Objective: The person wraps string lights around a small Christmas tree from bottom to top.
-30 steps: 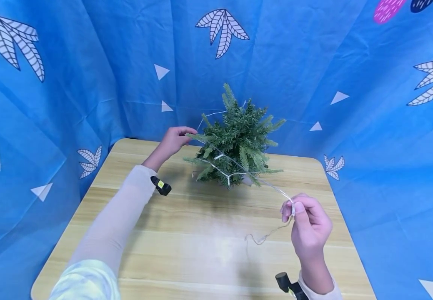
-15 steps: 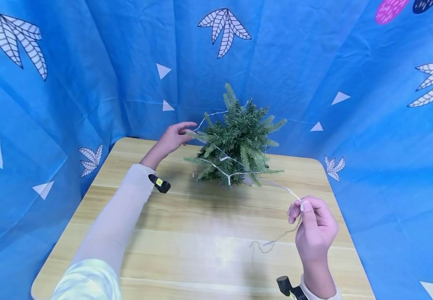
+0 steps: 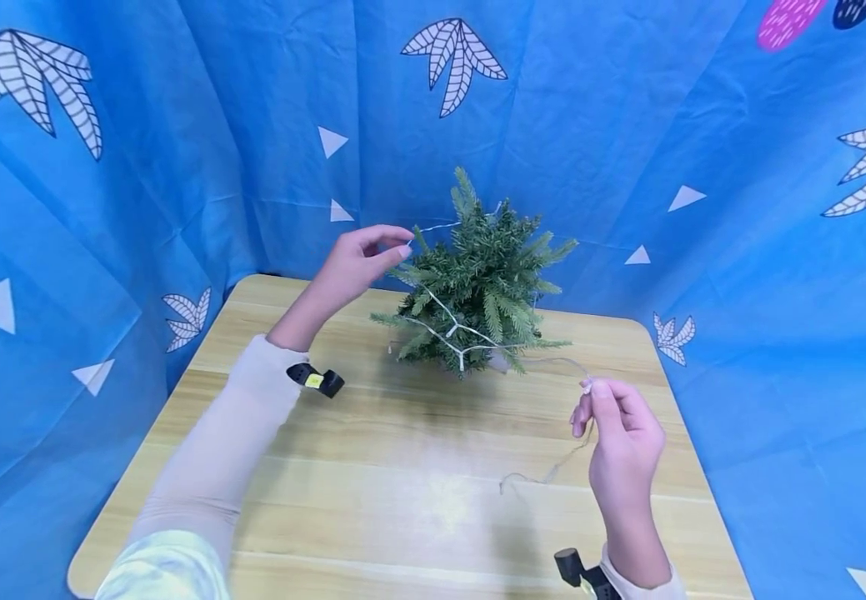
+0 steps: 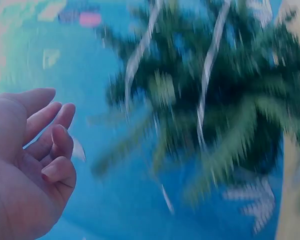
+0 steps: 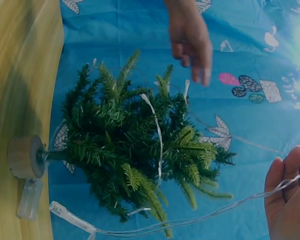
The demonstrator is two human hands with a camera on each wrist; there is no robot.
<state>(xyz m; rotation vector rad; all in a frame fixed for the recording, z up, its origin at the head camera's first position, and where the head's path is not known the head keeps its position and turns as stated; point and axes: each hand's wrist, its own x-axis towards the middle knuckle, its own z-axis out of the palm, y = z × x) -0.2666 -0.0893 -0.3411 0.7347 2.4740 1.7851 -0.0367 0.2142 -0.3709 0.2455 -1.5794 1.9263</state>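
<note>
A small green artificial Christmas tree (image 3: 478, 267) stands at the far middle of the table. A string of fairy lights (image 3: 453, 332) drapes over its front and left branches. My right hand (image 3: 623, 446) pinches the string to the right of the tree, and a loose end (image 3: 530, 477) dangles below the fingers. Beside the tree's upper left, my left hand (image 3: 353, 271) has loosely bent fingers close to the strand. In the left wrist view that hand (image 4: 32, 155) shows nothing between its fingers; the tree is blurred there.
The right wrist view shows the tree's round wooden base (image 5: 26, 157), with a clear box (image 5: 30, 199) next to it. A blue patterned curtain (image 3: 282, 125) surrounds the wooden table (image 3: 372, 500) at the back and sides.
My left hand has risen and moved right, along the tree's upper left side. The front strand hangs lower and looser. My right hand moved right, then back left, still pinching the lights.
</note>
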